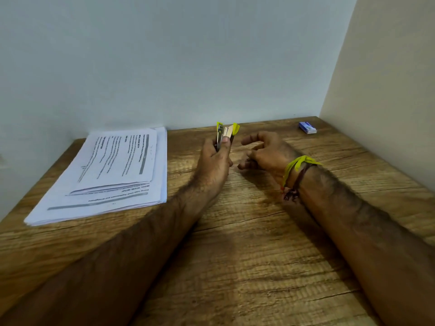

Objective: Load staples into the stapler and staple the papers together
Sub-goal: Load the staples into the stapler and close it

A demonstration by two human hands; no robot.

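Observation:
My left hand (pixel 217 156) grips a small yellow and metal stapler (pixel 226 132), held upright above the wooden desk with its two arms spread apart at the top. Just to its right, my right hand (pixel 261 149) hovers over the desk with loosely curled fingers; whether anything sits between them I cannot tell. A stack of printed white papers (pixel 110 175) lies flat at the left of the desk. A small blue staple box (pixel 307 127) rests at the far right corner.
The wooden desk (pixel 247 255) meets a pale wall at the back and a cream side wall (pixel 381 90) on the right. A yellow and brown thread band (pixel 295 170) circles my right wrist.

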